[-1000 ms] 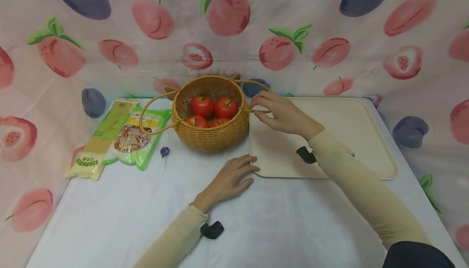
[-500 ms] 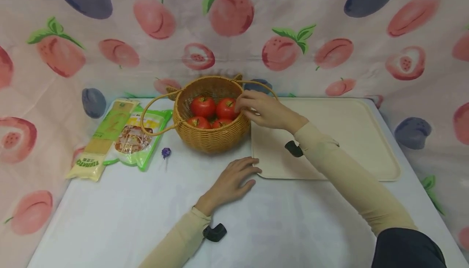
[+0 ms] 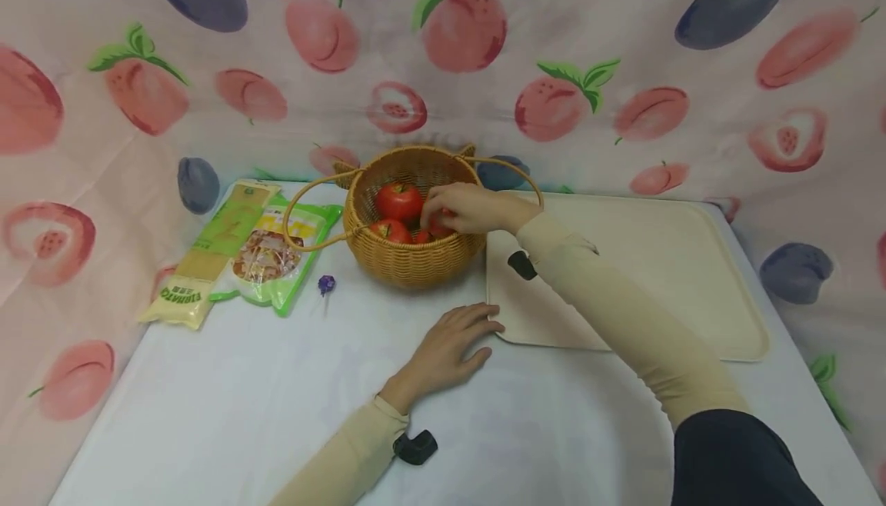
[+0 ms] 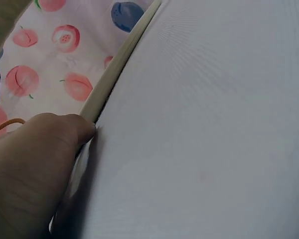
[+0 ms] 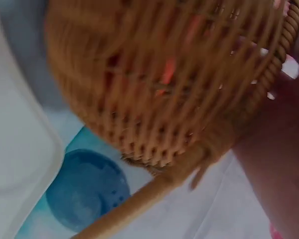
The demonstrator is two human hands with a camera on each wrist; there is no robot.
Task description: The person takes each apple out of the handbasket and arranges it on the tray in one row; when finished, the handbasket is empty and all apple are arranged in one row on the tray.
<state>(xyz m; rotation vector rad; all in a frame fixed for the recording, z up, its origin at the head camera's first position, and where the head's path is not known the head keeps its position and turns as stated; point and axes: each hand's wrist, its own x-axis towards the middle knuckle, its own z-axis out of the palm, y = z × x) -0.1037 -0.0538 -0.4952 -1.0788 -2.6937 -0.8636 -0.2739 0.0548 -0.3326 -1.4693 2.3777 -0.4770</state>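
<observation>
A round wicker basket (image 3: 408, 260) holds several red tomatoes (image 3: 399, 201) and has its two handles folded out to the sides. My right hand (image 3: 465, 208) reaches in over the basket's right rim, its bent fingers around the right-hand tomato, which they mostly cover. In the right wrist view the woven wall (image 5: 154, 74) hides the fingertips, with red showing through the gaps. My left hand (image 3: 443, 348) lies with relaxed fingers at the near left corner of a cream tray (image 3: 664, 275). The left wrist view has the left thumb (image 4: 79, 127) beside the tray's edge.
Left of the basket lie a long noodle packet (image 3: 208, 260) and a green-edged food bag (image 3: 270, 256), partly overlapping. A purple-wrapped lollipop (image 3: 326, 284) sits near them on the white tablecloth (image 3: 277, 398). Fruit-print cloth (image 3: 304, 106) hangs behind.
My right hand has moved left from the basket's right handle, over the rim and down among the tomatoes. The left hand stays by the tray corner. The head view has shifted slightly.
</observation>
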